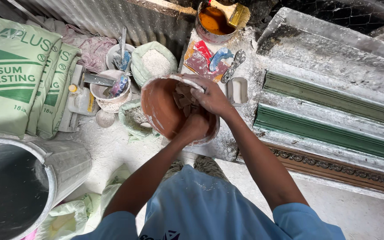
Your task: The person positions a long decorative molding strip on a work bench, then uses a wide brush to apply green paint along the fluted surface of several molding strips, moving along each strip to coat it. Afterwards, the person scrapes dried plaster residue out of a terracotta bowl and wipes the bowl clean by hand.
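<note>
left hand (195, 126) grips bowl (158, 106) rim | right hand (210, 98) grip apparently clutching scraper (184, 97)

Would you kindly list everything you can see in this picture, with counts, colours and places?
bowl: one, reddish-brown, centre, held at the work surface edge
sacks: a stack, pale green, far left
bucket: one, grey and dusty, dark inside, lower left
open bag of powder: one, green with white powder, behind the bowl
small tubs: two, whitish, holding tools, left of the bowl
plastic jug: one, clear with yellow cap, beside the sacks
tin: one, orange-brown liquid inside, top centre
brush: one, pale bristles, resting across the tin
moulding pieces: several long ones, green and grey-white, right
shirt: one, light blue, bottom
left hand: one, on the bowl's near rim
right hand: one, on the bowl's far rim, fingers inside
</note>
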